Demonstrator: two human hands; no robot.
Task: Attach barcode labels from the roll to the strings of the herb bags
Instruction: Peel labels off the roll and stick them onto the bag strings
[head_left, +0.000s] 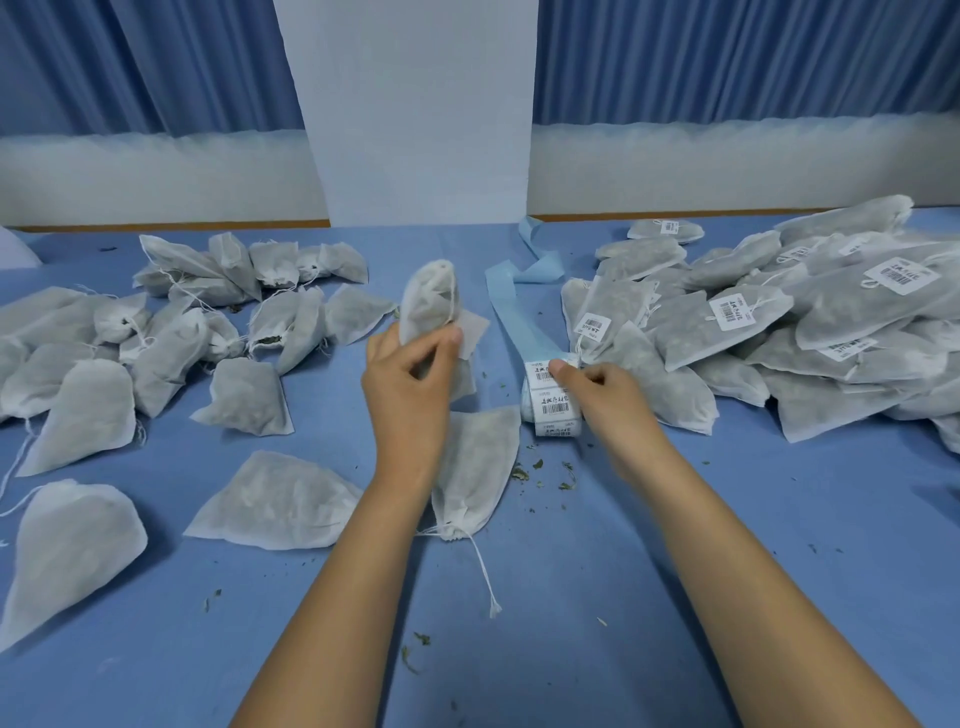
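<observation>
The left hand (410, 374), fingers curled, grips 1 herb bag (428, 296) raised over the middle of the table (571, 571). The right hand (602, 387) pinches the top label of the label roll (553, 410), which lies just right of centre. A blue backing strip (506, 306) trails toward the far edge. Unlabelled bags (208, 322) (strings loose) lie on the left side, and labelled bags (779, 322) are heaped toward the right edge.

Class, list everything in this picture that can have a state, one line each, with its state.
left hand grip: holds the raised herb bag off the table.
right hand grip: pinches the label roll, thumb on the top label.
label roll: partly unwound, blue backing strip trailing away.
left bags: unlabelled, scattered.
right bags: labelled, piled.
bag under left wrist: lying flat, drawn shut, unlabelled.
</observation>
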